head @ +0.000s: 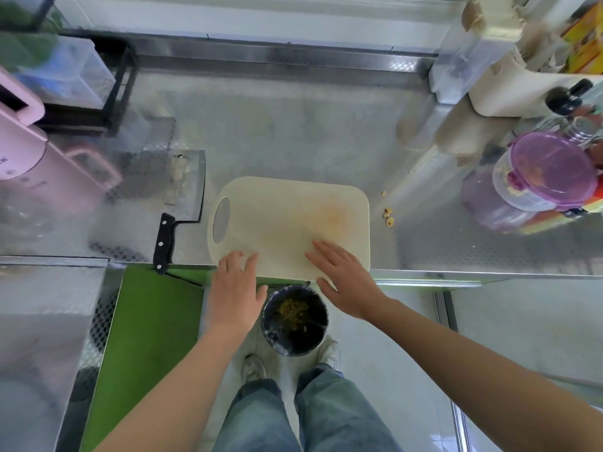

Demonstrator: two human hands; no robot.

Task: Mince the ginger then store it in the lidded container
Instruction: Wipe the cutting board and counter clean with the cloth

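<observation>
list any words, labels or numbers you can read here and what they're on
No text is legible.
Pink appliance: small dark marks on its side, too blurred to read.
Orange box at top right: print too blurred.
Colourful pack by the lidded container: print too blurred.

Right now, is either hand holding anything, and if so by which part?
Nothing is held. The left hand and the right hand are both open and spread flat over the near edge of the cutting board. The cleaver lies untouched beside it.
</observation>
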